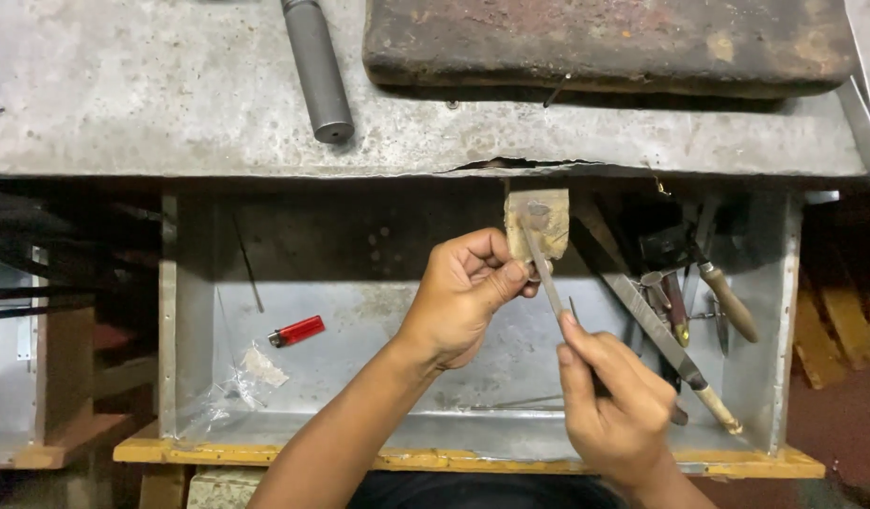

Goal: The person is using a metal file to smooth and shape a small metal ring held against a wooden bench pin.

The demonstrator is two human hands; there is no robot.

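Observation:
My left hand (463,297) pinches a small object against a worn wooden peg (539,221) that juts out from under the bench top; the object is too small to make out. My right hand (614,401) grips a slim metal file (545,273), its tip laid on the peg by my left fingertips. Both hands hover over an open metal drawer (185,330).
In the drawer lie a red lighter (297,331), a crumpled clear plastic bag (237,382) and several files and tools with wooden handles (699,311) at the right. On the grey bench top (171,104) rest a grey metal rod (318,71) and a dark rusty slab (605,42).

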